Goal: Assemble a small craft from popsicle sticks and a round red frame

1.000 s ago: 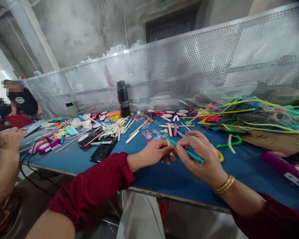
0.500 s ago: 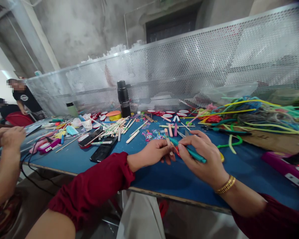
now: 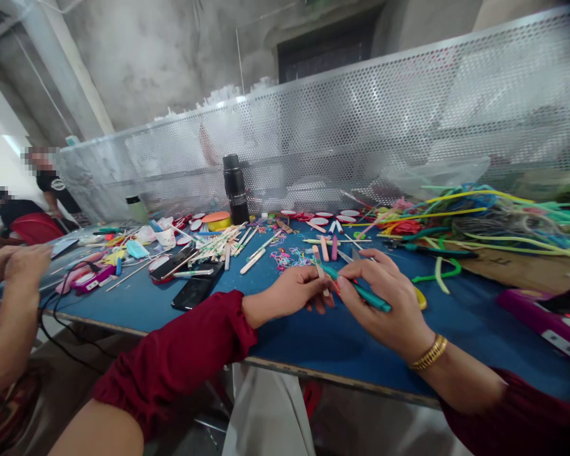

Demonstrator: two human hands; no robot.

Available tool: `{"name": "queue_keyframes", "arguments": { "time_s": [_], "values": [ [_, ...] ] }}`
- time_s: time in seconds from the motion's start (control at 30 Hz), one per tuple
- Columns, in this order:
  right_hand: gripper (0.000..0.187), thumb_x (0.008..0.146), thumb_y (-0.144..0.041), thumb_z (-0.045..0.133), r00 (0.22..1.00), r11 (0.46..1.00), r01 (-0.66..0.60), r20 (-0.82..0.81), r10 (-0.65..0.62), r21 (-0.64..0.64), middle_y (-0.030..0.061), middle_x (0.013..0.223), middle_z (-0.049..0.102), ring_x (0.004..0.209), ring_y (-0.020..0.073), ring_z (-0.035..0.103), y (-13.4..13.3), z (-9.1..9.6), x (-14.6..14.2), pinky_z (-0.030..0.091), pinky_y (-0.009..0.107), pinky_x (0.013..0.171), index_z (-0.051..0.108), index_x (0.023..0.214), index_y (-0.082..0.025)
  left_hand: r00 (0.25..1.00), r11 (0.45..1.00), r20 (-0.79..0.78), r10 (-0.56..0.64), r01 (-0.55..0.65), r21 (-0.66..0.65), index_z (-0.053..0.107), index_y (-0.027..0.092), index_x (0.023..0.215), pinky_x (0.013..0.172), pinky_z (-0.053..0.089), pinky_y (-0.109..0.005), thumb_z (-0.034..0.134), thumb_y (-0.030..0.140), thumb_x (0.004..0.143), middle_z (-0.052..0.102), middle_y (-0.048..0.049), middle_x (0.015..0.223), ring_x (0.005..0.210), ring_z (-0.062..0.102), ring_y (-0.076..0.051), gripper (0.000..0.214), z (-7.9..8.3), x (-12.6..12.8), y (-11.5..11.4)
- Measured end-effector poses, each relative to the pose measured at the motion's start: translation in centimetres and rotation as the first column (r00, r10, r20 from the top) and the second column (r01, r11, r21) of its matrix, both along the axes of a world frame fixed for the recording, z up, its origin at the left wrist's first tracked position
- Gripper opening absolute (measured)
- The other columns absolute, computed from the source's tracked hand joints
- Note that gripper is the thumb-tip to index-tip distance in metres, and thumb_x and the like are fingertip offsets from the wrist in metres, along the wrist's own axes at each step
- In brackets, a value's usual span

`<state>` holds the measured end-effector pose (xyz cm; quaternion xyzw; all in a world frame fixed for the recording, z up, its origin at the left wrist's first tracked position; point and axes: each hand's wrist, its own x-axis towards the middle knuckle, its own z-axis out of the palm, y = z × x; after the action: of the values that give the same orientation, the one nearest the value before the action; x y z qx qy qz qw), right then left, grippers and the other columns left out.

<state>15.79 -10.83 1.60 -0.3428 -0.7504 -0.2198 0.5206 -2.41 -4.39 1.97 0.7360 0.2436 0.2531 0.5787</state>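
One stick [image 3: 319, 268] in the left hand [image 3: 289, 293], one pen [image 3: 369, 297] in the right hand [image 3: 389, 304], above a blue table [image 3: 275, 335].

At far left are another person's hands [image 3: 26, 265]; then come a purple box [image 3: 96, 279], a black phone [image 3: 192, 294], a heap of sticks [image 3: 223, 240] and, beyond the left hand, coloured bands [image 3: 287, 258]. The left thumb and fingers are closed on the stick, which lies at their right side, between the two hands; the left hand is the nearer. Its long axis runs near to far, the far end leaning slightly left. The right fingers are clamped around the pen, which slants from near right to far left, pointing at the stick; whether its tip touches, I cannot tell.
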Motion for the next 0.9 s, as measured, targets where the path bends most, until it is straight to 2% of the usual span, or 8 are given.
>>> {"name": "queue_keyframes", "arguments": {
  "time_s": [0.43,0.53,0.7,0.9],
  "values": [
    [0.013,0.091,-0.016,0.066,1.0,1.0,0.025,-0.012,-0.025,0.001,-0.0041,0.075,0.071,0.065,0.0165,0.067,0.03,-0.03,-0.03,0.049,0.045,0.101,0.058,0.09,-0.025,1.0,1.0,-0.003,-0.011,0.011,0.009,0.059,0.016,0.085,0.05,0.039,-0.02,0.065,0.061,0.091,0.069,-0.0027,0.078,0.056,0.062,-0.008,0.046,-0.08,-0.05,0.06],
    [0.013,0.091,-0.016,0.066,0.999,0.999,0.041,-0.022,-0.041,0.008,-0.0037,0.075,0.071,0.064,0.0162,0.066,0.05,-0.05,-0.01,0.05,0.046,0.101,0.057,0.089,-0.025,1.0,1.0,0.001,-0.008,0.008,0.015,0.06,0.016,0.087,0.05,0.04,-0.02,0.065,0.062,0.091,0.07,-0.0032,0.079,0.057,0.062,-0.008,0.046,-0.09,-0.07,0.06],
    [0.013,0.092,-0.015,0.066,1.0,1.0,-0.011,-0.004,0.011,-0.012,-0.0047,0.074,0.07,0.063,0.0154,0.065,-0.04,0.03,-0.1,0.05,0.045,0.101,0.058,0.091,-0.025,1.0,1.0,-0.023,0.008,-0.008,0.003,0.059,0.017,0.085,0.051,0.04,-0.02,0.066,0.066,0.089,0.07,-0.0034,0.079,0.057,0.062,-0.009,0.05,0.1,-0.04,-0.06],
    [0.013,0.091,-0.016,0.066,0.999,1.0,0.031,-0.015,-0.031,0.001,-0.0038,0.075,0.07,0.065,0.0166,0.066,0.0,-0.04,0.05,0.049,0.046,0.101,0.058,0.09,-0.025,1.0,1.0,-0.024,0.007,-0.007,0.008,0.06,0.016,0.086,0.051,0.04,-0.019,0.065,0.064,0.09,0.07,-0.0034,0.079,0.057,0.062,-0.008,0.048,0.25,-0.05,-0.13]
  ]
}}
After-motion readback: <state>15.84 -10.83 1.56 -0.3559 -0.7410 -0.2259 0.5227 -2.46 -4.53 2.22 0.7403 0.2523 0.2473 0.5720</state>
